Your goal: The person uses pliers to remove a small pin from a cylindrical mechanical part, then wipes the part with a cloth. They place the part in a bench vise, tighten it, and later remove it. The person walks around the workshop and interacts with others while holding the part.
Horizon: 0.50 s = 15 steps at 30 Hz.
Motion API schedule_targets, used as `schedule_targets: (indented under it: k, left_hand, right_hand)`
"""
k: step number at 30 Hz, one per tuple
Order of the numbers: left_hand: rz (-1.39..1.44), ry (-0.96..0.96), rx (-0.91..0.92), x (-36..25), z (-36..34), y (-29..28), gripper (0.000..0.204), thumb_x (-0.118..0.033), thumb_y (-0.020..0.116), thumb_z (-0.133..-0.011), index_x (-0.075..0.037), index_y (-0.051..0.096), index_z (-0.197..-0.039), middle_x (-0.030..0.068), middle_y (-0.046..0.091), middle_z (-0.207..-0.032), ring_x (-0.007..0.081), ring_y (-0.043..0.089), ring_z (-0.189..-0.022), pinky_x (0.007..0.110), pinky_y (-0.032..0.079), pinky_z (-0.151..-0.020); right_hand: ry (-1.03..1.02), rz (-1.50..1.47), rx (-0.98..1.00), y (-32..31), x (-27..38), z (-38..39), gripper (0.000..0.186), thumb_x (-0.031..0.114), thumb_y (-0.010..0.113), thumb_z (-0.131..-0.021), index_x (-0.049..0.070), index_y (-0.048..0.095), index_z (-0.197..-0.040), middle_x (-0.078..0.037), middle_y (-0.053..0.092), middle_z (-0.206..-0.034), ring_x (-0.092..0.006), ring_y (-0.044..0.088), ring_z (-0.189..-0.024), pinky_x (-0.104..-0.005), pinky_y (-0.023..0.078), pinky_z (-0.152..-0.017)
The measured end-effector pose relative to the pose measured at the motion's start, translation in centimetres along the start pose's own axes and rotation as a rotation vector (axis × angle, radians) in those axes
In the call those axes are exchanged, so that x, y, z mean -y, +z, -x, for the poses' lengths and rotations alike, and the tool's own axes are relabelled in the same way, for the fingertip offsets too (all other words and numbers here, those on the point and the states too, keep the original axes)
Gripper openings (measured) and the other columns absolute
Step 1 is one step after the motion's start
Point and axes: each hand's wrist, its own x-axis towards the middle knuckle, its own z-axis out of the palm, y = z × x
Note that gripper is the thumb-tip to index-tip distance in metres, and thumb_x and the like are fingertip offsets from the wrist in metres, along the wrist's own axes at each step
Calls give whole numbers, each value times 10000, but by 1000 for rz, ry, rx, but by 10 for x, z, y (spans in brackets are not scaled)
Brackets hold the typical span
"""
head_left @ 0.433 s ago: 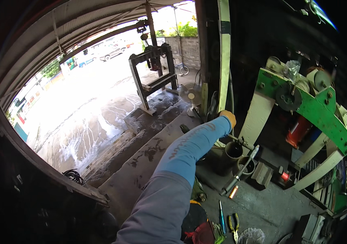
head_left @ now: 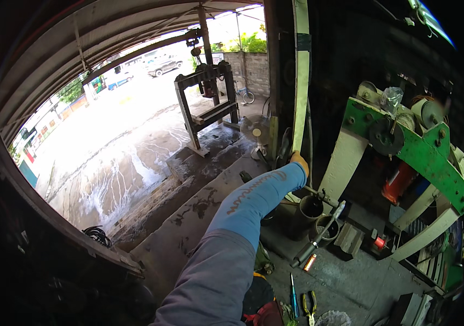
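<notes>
My left arm, in a blue and grey sleeve, stretches from the lower edge toward the pale post. Curled at the post's lower visible part is my left hand [head_left: 299, 162], seen from the back. Its fingers look closed, and what they hold is hidden. The pale post [head_left: 301, 103] has a dark band higher up. Just below the hand stand an open metal cylinder [head_left: 311, 207] and a second cylinder [head_left: 327, 228]. A metal bar tool with a dark grip [head_left: 305, 253] leans across the second one. My right hand is out of view.
A green and cream machine frame [head_left: 427, 157] stands at right. Near the lower edge lie a screwdriver [head_left: 294, 298], yellow-handled pliers [head_left: 309, 308] and a metal block [head_left: 350, 239]. A fan [head_left: 257, 133] and a dark metal frame [head_left: 207, 103] stand beside the concrete steps [head_left: 188, 212].
My left hand has shifted slightly down and left against the post. The whole view has shifted a little; the tools and cylinders look unmoved.
</notes>
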Motion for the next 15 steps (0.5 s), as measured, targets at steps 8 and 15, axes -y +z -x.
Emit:
schedule_targets:
  k: [8,15]
  left_hand:
    - [52,46,-30,2,-13,14,285,-254,622,-974,-177,818,-1166,28,790,-1187,279,734,-1145,452,540,-910]
    - [283,108,-72,15,37,-59,360,-321,808,-871,-74,807,-1133,136,783,-1138,339,744,-1109,475,597,-906]
  right_hand:
    - [-3,-123,-41,4,-2,5,666,229,920,-838,-130,624,-1314,-218,742,-1185,-277,681,-1025,-396,536,-945]
    - [-36,-80,-43,-6,6,14,670,208,923,-828,-130,621,-1322,-231,717,-1231,-285,653,-1081,-401,511,-1001]
